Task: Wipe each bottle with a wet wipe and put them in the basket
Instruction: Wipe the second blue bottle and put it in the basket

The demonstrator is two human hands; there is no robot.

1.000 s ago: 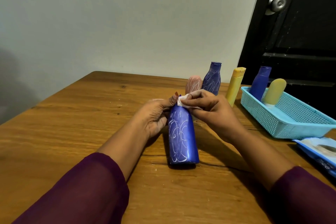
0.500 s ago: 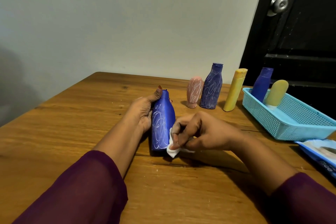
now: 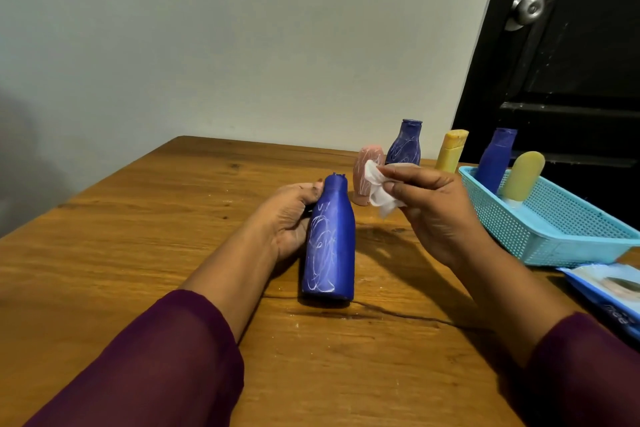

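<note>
Maroon sheer fabric covers the left sleeve (image 3: 156,367) at the near left, over a brown wooden table (image 3: 138,236) with visible grain and a dark crack line. The left hand (image 3: 291,218) grips a smooth blue plastic bottle (image 3: 329,246) from its left side, fingers curled behind the body and the thumb tip up by the sloping shoulder. White chalky scribbles loop across the left half of the bottle's face; the right half looks plain and glossy. Its flat base points down at the table, narrow cap upward.

Up and to the right of that grip, clear of the bottle, the right hand (image 3: 436,215) pinches a crumpled white wet wipe (image 3: 379,191) between thumb and fingertips, with a soft tail hanging below the pinch. Just behind the wipe stands a rounded pink bottle (image 3: 360,191) marked with white lines. Beyond the pinch stands a dark blue bottle (image 3: 405,146) with a flared neck and pale scribbles, and right of it a slim yellow bottle (image 3: 450,149) with a squared cap.

Right of the right hand sits a light blue plastic basket (image 3: 554,232) with perforated mesh walls. Inside it lean a plain blue bottle (image 3: 495,159) and a rounded yellow-green bottle (image 3: 523,177), cap end down. Nearer than the basket, beside the right forearm, lies a flat blue wipes pack (image 3: 609,291) of shiny film. The right sleeve (image 3: 588,374) is the same maroon. Behind stands a black door with a round metal knob (image 3: 528,9).
</note>
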